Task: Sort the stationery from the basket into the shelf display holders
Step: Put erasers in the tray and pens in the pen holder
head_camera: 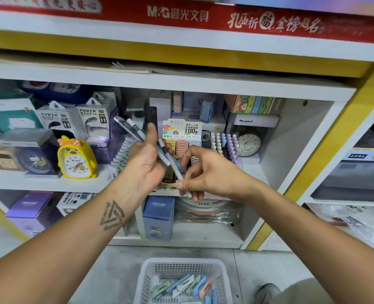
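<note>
A white shelf unit (181, 84) with yellow edging fills the wall, stocked with boxed power banks, a yellow duck clock (76, 159) and a lead-refill display holder (182, 139) directly behind both hands. Below the hands, on the grey floor, a white mesh basket (182, 279) holds small pastel packets (188, 286). The left hand (147, 160) grips a few pens (131, 130), their long axes slanting up and to the left from its grip. The right hand (205, 172) pinches one pale pen (175, 166), which slants up-left toward the left palm.
</note>
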